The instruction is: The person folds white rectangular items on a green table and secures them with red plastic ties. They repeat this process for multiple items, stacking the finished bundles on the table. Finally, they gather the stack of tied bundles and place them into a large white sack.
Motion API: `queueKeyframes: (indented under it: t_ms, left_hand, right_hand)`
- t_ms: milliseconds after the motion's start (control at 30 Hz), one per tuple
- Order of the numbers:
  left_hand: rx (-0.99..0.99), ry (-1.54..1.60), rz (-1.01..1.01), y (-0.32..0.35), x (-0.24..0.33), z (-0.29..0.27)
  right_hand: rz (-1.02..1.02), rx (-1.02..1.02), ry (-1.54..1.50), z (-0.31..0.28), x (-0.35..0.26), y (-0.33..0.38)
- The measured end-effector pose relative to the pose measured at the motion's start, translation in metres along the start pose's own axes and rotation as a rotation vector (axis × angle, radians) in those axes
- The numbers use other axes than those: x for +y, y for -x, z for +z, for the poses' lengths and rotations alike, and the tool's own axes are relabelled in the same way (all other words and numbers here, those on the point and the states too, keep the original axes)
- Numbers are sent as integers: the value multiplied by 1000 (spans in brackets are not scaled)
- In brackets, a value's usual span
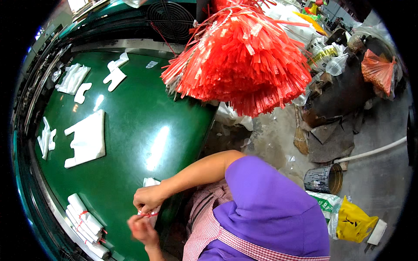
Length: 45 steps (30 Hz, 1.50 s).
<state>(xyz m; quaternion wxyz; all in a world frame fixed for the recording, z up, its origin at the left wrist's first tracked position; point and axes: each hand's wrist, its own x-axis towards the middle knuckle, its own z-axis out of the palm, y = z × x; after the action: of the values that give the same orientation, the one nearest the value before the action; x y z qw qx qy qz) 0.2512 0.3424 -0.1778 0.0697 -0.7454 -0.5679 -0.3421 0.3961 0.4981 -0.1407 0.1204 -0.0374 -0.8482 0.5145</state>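
Note:
A rolled bundle of white plastic bags (151, 182) lies at the near edge of the green table, partly hidden under my hands. My right hand (149, 198) is closed over it, fingers pinched at a red plastic strip (150, 214) that crosses the roll. Just below, my left hand (144, 230) has curled fingers at the strip's other side; it is slightly blurred. Several white rolls tied with red strips (85, 222) lie in a pile to the left of my hands. Farther off, a flat stack of white vest-shaped bags (89, 138) rests on the table.
More white bags (73, 79) and cut-off pieces (115, 74) lie on the far part of the green table (130, 126). A big bunch of red strips (244, 56) hangs above its right edge. On the floor at right are a bucket (323, 179), a yellow bag (355, 219) and a broom (300, 132).

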Motion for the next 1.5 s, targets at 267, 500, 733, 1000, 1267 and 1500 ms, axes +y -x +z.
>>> queueKeyframes:
  t_ms: [267,500,733,1000,1267,1500]
  left_hand:
    - [-40,-91,-670,-21,-41,-44]
    - [-373,-289,-454,-16,-57,-76]
    - [-75,-827,-601,21,-177,-125]
    - [32,-969,-694,55,-215,-104]
    - [-129,-582,-480,40,-93,-80]
    - [41,435,-495,-7,22,-56]
  right_hand:
    - [-308,-90,548,31,-9,4]
    - [-439,347,480,19,23,-86]
    - [-13,389,998,-46,71,-85]
    - [60,376,1120,-73,114,-176]
    - [-263,273,909,-15,16,-13]
    - [-278,845,-31,-29,-130,-55]
